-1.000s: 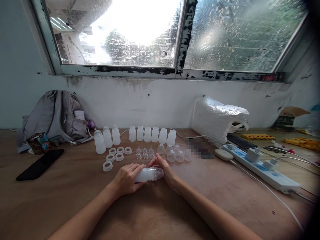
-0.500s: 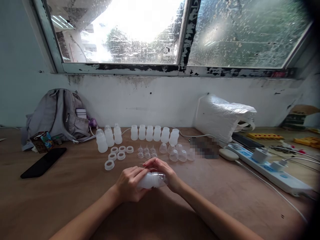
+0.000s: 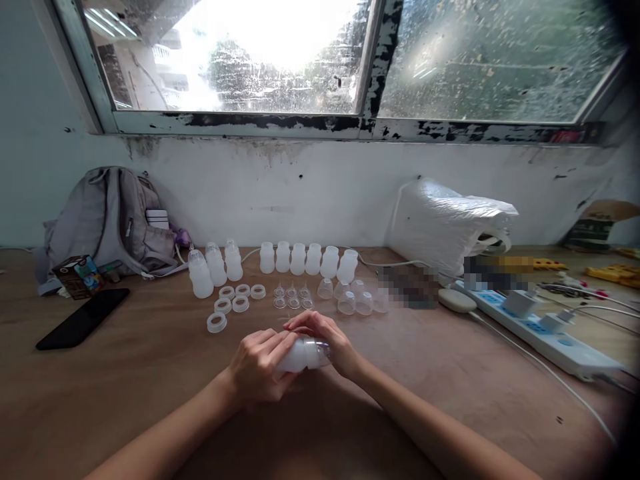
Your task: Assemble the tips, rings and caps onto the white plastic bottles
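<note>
A small translucent white bottle (image 3: 300, 355) lies sideways between both hands, just above the wooden table (image 3: 150, 373). My left hand (image 3: 257, 367) is wrapped round its body. My right hand (image 3: 327, 340) closes over its clear cap end. Behind them stand a row of several open white bottles (image 3: 305, 259) and three capped bottles (image 3: 215, 267). Loose white rings (image 3: 233, 303), small clear teats (image 3: 293, 297) and clear dome caps (image 3: 353, 300) lie between the rows and my hands.
A grey backpack (image 3: 110, 227), a small carton (image 3: 77, 277) and a black phone (image 3: 83, 318) sit at the left. A white plastic bag (image 3: 445, 227), a power strip (image 3: 540, 330) with cables and yellow parts (image 3: 610, 273) fill the right. A window wall bounds the back.
The bottle has been lifted slightly off the table, and my right hand has closed further over its cap end. The camera view has tilted a little downward.
</note>
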A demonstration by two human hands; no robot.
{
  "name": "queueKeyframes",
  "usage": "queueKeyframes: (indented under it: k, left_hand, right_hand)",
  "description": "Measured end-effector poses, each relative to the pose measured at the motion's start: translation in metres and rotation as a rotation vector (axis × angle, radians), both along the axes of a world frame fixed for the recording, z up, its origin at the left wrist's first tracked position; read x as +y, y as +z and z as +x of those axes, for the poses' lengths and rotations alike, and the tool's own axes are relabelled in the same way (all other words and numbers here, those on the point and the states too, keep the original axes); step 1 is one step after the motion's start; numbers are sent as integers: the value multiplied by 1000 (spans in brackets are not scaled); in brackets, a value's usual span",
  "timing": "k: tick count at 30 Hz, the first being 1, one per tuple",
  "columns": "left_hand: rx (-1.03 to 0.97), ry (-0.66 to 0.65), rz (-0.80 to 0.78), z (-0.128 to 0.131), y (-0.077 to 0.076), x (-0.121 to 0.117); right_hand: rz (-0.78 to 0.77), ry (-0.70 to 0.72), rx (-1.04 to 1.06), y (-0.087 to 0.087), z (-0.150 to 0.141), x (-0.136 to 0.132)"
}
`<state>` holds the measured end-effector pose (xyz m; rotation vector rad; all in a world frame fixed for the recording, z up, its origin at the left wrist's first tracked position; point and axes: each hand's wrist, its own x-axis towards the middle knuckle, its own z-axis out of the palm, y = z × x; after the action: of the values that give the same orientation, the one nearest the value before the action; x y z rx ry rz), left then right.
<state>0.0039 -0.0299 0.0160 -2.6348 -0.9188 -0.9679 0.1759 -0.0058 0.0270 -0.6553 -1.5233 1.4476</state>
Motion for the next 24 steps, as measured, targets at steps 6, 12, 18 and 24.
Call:
queueKeyframes:
  k: [6, 12, 18, 24]
  left_hand:
    - [-59, -6, -53, 2, -8, 6]
    - [-265, 21, -350, 15, -13, 13]
    - [-427, 24, -584, 10, -11, 16]
    - [-596, -21, -807, 5, -15, 23]
  right_hand:
    - [-95, -70, 76, 3, 0, 4]
    - [-140, -182, 147, 9, 13, 26]
    - [-236, -272, 120, -9, 27, 46]
    - [-292, -198, 118, -13, 28, 48]
